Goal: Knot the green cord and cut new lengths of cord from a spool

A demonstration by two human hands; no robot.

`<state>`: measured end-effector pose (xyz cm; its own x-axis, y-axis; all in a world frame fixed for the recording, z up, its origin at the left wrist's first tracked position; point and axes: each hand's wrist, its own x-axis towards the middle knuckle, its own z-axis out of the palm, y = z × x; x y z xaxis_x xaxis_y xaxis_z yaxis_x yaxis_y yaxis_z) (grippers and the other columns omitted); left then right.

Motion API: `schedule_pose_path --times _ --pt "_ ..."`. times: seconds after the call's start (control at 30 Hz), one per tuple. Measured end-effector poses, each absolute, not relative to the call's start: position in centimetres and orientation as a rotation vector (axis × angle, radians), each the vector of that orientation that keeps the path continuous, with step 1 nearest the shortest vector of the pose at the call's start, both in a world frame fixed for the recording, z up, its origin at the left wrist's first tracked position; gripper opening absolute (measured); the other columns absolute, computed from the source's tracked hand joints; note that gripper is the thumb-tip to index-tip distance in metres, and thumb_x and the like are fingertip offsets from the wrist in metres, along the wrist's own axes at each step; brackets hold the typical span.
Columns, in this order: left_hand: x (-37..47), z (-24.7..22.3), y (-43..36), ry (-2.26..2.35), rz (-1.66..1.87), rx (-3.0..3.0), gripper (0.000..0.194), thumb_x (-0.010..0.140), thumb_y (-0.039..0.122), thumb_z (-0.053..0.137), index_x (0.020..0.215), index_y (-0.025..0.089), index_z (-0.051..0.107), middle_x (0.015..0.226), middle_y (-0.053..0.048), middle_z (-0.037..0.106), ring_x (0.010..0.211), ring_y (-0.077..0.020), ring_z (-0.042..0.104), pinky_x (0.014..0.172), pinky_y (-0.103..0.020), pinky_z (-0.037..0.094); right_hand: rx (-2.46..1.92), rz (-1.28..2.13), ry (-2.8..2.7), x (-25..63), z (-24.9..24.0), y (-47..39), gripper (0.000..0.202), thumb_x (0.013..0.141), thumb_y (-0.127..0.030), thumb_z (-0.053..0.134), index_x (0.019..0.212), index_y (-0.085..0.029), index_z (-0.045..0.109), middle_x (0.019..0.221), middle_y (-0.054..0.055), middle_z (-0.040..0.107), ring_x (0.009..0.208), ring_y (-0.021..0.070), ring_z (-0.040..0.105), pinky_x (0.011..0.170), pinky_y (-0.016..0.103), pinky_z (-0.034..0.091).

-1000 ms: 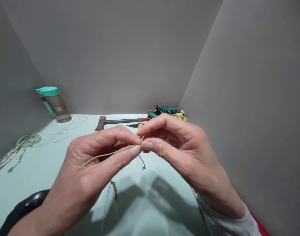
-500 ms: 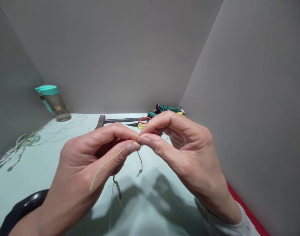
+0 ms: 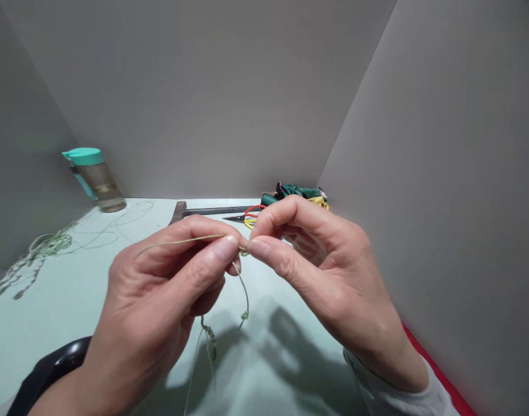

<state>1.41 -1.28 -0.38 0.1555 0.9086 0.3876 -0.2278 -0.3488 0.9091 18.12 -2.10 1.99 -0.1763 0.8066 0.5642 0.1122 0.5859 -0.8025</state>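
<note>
A thin green cord is pinched between the thumb and forefinger of my left hand, one end lying back across the forefinger. My right hand pinches the same cord close by, the two sets of fingertips nearly meeting. Between them shows a small loop or crossing of cord. Below hangs a cord end with a knot. Under my left palm dangles a braided section with thin loose strands.
A hammer lies behind the hands, beside scissors with red and yellow handles. A dark green bundle sits at the back. To the left stand a teal-lidded bottle and a heap of knotted green cords. Grey panels enclose the table.
The left thumb has shifted over the cord, and its free end now lies across the forefinger instead of along the thumb. The knotted hanging end has dropped slightly lower.
</note>
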Motion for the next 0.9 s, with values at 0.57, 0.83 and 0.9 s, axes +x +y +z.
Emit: schedule_pose_path --times 0.57,0.83,0.9 --pt "1.9 0.2 -1.6 0.850 1.385 1.284 0.018 0.089 0.037 0.075 0.075 0.027 0.072 0.059 0.004 0.048 0.043 -0.0067 0.040 0.037 -0.015 0.038 -0.792 0.810 -1.675 18.0 2.1 -2.4 0.019 0.088 -0.014 0.076 0.079 -0.024 0.062 0.079 -0.007 0.064 0.072 0.0101 0.059 0.067 0.026 0.050" --pt "0.9 -0.7 -1.2 0.801 1.313 1.371 0.020 0.088 0.045 0.076 0.077 0.029 0.077 0.061 0.000 0.049 0.052 -0.0121 0.043 0.042 -0.020 0.041 -0.853 0.773 -1.659 17.8 1.9 -2.5 0.019 0.087 -0.017 0.076 0.078 -0.026 0.062 0.079 -0.005 0.066 0.071 0.0125 0.059 0.064 0.028 0.050" --pt "0.6 -0.8 -1.2 0.820 1.291 1.438 0.020 0.089 0.048 0.075 0.082 0.030 0.079 0.061 -0.001 0.049 0.059 -0.0155 0.049 0.045 -0.021 0.043 -0.854 0.763 -1.659 17.6 1.9 -2.5 0.021 0.084 -0.014 0.078 0.078 -0.026 0.062 0.080 -0.005 0.066 0.070 0.0131 0.059 0.063 0.029 0.050"
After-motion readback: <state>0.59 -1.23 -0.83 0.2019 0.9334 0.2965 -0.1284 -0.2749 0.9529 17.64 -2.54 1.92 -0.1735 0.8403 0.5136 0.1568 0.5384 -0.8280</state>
